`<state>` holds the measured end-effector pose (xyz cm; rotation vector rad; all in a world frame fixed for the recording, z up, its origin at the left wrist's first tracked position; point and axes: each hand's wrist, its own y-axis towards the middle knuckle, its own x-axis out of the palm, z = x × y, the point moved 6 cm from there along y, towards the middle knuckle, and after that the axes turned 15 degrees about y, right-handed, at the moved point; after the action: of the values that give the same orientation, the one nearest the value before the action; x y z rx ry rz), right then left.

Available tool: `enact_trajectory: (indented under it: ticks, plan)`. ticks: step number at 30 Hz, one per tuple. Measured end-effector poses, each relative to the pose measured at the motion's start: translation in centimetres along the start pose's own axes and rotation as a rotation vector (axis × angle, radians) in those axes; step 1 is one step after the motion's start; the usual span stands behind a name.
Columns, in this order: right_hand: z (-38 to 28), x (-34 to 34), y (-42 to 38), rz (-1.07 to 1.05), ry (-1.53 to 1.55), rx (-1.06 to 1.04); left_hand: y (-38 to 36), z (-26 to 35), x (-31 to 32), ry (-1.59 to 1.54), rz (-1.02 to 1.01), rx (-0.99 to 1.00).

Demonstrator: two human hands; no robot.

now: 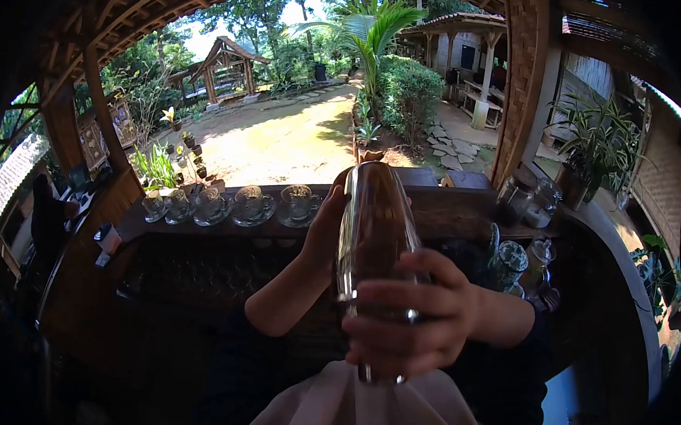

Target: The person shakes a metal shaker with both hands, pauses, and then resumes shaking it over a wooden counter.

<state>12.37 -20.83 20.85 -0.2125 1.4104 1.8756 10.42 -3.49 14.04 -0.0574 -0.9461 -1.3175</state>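
Clear tall glass (pixel 374 229) stands upright, right hand (pixel 412 322) fingers wrapped round its base, left hand (pixel 326 231) cupping behind its upper body.

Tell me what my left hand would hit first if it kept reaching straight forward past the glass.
Probably the row of glass cups on saucers on the wooden counter beyond your left hand; depth is hard to judge.

One head-worn view; looks forward and down, close over the counter (pixel 447 209); garden beyond.
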Motion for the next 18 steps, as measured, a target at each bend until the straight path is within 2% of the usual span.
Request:
enact_trajectory:
  ticks: [1,2,3,4,6,7,8,9,10,12,13,14,16,17,18]
  plan:
    - [-2.5,-0.3,-0.1,0.049,-0.069,-0.288,0.8,1.1,2.1,0.182,-0.246,0.277]
    - [-2.3,-0.5,-0.3,0.033,-0.087,-0.280,1.0,1.6,4.2,0.354,-0.488,0.561]
    - [-2.4,-0.6,-1.0,0.027,-0.123,-0.381,2.1,1.3,3.9,0.314,-0.607,0.533]
    - [-2.4,-0.8,-1.9,0.022,-0.154,-0.481,2.7,0.4,3.1,0.239,-0.399,0.215]
    - [3.1,-2.6,-2.9,-0.026,-0.183,-0.085,7.5,-1.7,-1.1,-0.046,-0.216,-0.080]
    - [6.7,-3.4,-4.6,-0.029,-0.217,0.172,9.3,-3.4,-3.3,0.163,-0.076,-0.027]
    - [10.6,-4.1,-7.6,0.180,-0.095,0.592,10.9,-4.8,-5.9,0.375,0.057,0.029]
    - [13.4,-4.8,-11.2,0.566,0.173,1.003,11.5,-7.7,-11.8,0.133,0.355,-0.391]
    - [12.6,-5.9,-10.7,0.570,0.136,1.001,12.1,-8.2,-9.9,0.134,0.322,-0.406]
    - [9.2,-7.5,-7.6,0.438,-0.046,0.777,12.4,-7.6,-4.7,0.270,0.161,-0.230]
    - [6.0,-7.7,-4.1,0.273,-0.199,0.572,9.9,-4.9,2.6,0.209,0.081,-0.109]
    - [2.4,-7.2,-0.8,0.109,-0.340,0.362,11.1,-4.9,2.7,0.027,-0.217,-0.288]
    - [-3.8,-5.5,0.9,0.028,-0.441,-0.068,10.2,-2.3,6.2,0.370,-0.383,0.210]
    - [-3.0,-5.1,0.5,0.013,-0.459,-0.069,10.6,-2.9,6.7,0.360,-0.405,0.210]
    - [-3.3,-4.6,-0.9,0.106,-0.507,-0.345,10.7,-3.7,7.7,0.311,-0.507,0.244]
